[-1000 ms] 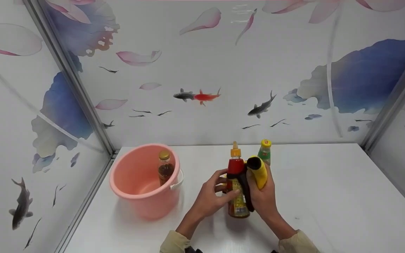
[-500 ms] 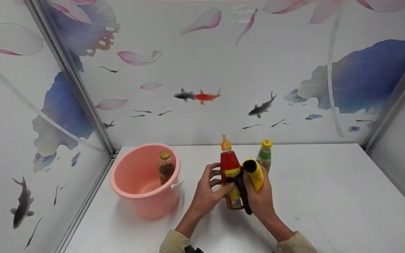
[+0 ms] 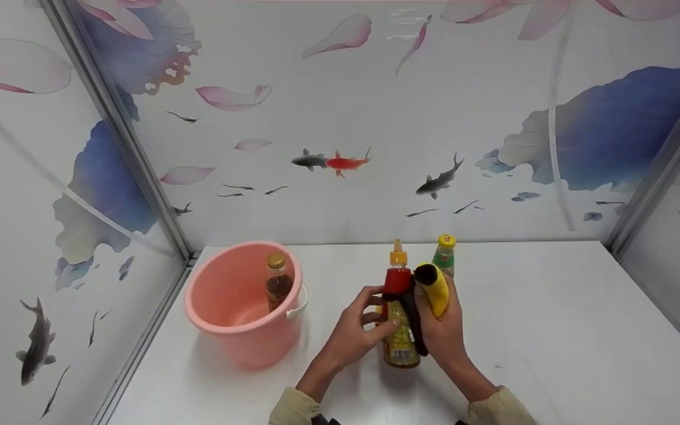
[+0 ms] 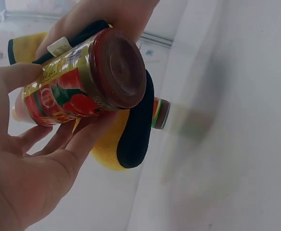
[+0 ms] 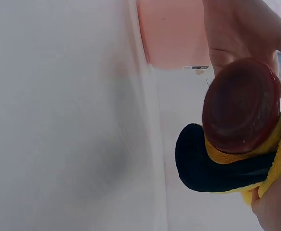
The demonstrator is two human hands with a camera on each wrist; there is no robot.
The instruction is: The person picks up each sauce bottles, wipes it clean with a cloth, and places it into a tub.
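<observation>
At the frame's lower centre, my left fingers (image 3: 370,290) hold the sauce bottle (image 3: 400,349), my right fingers (image 3: 424,310) grip a yellow-and-black cloth (image 3: 440,298) against it, apparently wiping, which next calls for steady turning.

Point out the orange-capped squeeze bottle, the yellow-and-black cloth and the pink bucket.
Orange-capped squeeze bottle (image 4: 75,91), left wrist view, on its label.
Yellow-and-black cloth (image 3: 436,295), head view, on its yellow rolled part.
Pink bucket (image 3: 260,346), head view, on its outer wall.

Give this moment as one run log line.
left hand: holds red bottle, raised; right hand: holds yellow cloth against it; pink bucket: capped bottle inside; green-label bottle: farther back
</observation>
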